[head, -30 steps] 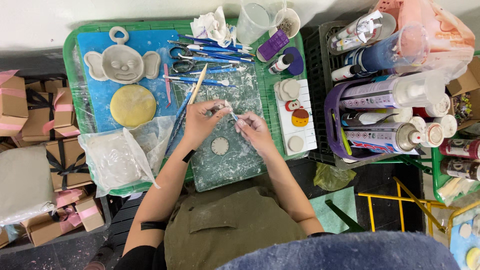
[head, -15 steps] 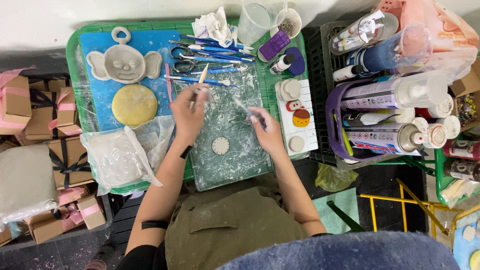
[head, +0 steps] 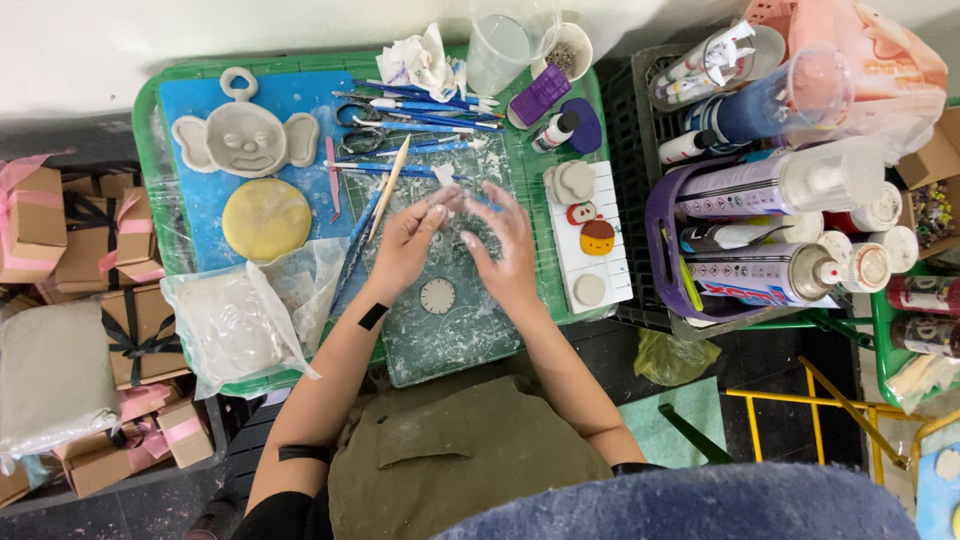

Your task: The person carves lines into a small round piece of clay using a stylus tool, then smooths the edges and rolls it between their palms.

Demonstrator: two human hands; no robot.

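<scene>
Nearest the camera: olive apron (head: 470,470) across the lap, both forearms reaching fwd over the green table (head: 150,120). Just under the hands a small round clay disc (head: 437,296) w/ scored lines lies flat on the clear, clay-smeared work sheet (head: 450,340); no hand touches it. Left hand (head: 405,245) is raised above the sheet, grip pinched together on a small white bit of clay (head: 436,208) at the fingertips. Right hand (head: 505,245) is just beside it, fingers loosely spread, grip apart; its thumb side comes near the left fingertips, but can't tell if it touches the clay bit. Left of the arms, a clear plastic bag (head: 240,320) holds a lump of pale clay, partly on the blue mat (head: 200,100). Further out on the mat: a yellow clay disc (head: 266,218), and beyond it a grey clay face w/ big ears (head: 245,135) and a loop on top. A wooden tool (head: 388,185) lies slanted just left of the left hand's fingers, among blue-handled tools (head: 420,110) and scissors. Right of the hands, a white tray (head: 590,240) carries small clay pieces, incl. an orange-brown one. At the far edge: crumpled tissue (head: 420,60), clear measuring cup (head: 510,40), purple bottle (head: 540,95). Off the table at right, a crate of spray cans (head: 770,270).
</scene>
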